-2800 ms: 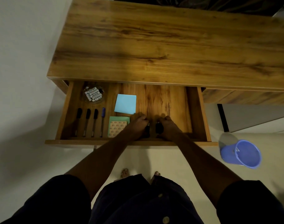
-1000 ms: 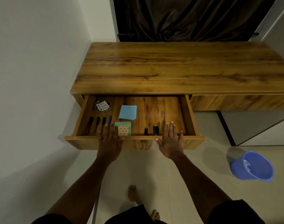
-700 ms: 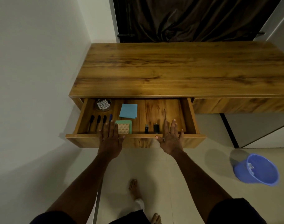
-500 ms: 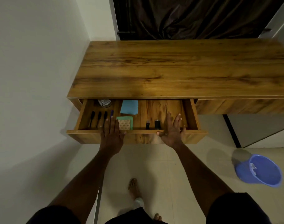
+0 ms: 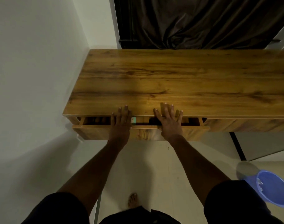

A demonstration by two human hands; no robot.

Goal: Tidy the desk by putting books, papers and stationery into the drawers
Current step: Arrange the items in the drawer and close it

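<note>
Our left grip [image 5: 120, 125] and right grip [image 5: 169, 122] lie flat, fingers straight, pressing the drawer [image 5: 92, 131] front at the desk's [image 5: 178, 78] 6 o'clock. Drawer open a slit; green pad [image 5: 133, 120] shows between them.

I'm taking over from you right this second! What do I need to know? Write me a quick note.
Left hand: open, fingers straight, flat over the front edge of the wooden drawer.
Right hand: open, flat over the same edge.
Things: the drawer is nearly shut, with a narrow gap under the wooden desk top. A green-edged pad shows in the gap; other contents are hidden.
Done: the pad is stowed, and no stationery is in sight on the desk top.
Left: push the drawer fully in.
</note>
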